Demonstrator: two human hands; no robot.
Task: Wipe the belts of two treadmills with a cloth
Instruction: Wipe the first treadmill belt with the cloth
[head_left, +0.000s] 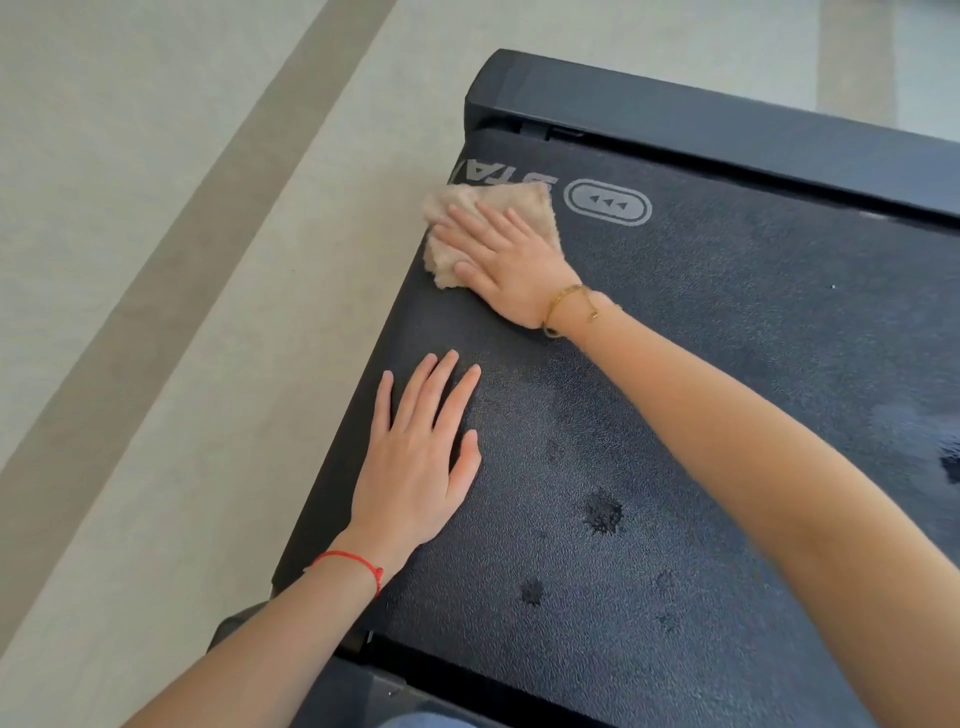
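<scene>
From the head camera we look down on one treadmill, its dark pebbled belt (701, 415) filling the right and lower part of the view and running out to a black end cover (727, 130) at the far side. Our right hand (511, 260) lies flat on the tan cloth (493, 200), fingers straight and spread, pressing it down near the far left corner of the belt, just beside a printed oval logo (608, 202) and partly over some lettering. Our left hand (415, 467) rests palm-down on the belt nearer to us, close to its left edge, fingers relaxed and holding nothing; it seems to be bracing us. Several dark wet-looking spots (602, 512) sit on the belt between the two arms, apart from the cloth. Pale floor (156, 312) shows to the left. We judge the cloth to be soft, light and floppy, likely to bunch or fold if dragged by a corner, so a flat palm over its middle is the surest way to drive it. The belt's grainy texture should grab the fibres a little, so firm, even pressure will serve better than a pinch. Only one treadmill is in view.
</scene>
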